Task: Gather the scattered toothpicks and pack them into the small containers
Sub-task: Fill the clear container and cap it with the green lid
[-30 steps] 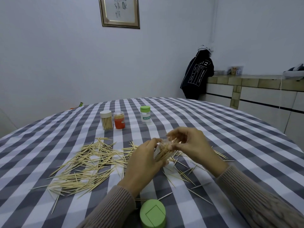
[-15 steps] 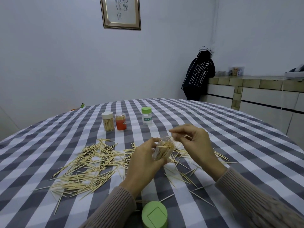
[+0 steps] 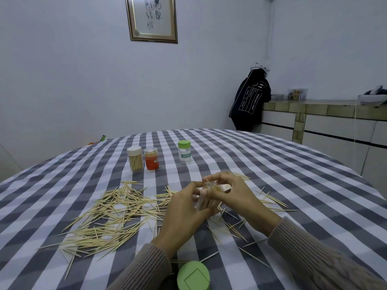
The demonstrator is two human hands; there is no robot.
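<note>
While my left hand grips the clear container at table centre, my right hand pinches toothpicks at its mouth; I'd align tips first. Loose toothpicks lie at nine o'clock.

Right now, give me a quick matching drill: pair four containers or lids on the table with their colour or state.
Things:
1. far left jar
2. middle jar
3. far right jar
4. loose lid at the near edge

States:
A. clear body, green cap on, labelled
B. green, lying off any jar
C. white cap, full of toothpicks
D. orange-red

Pairs: 1-C, 2-D, 3-A, 4-B
</note>
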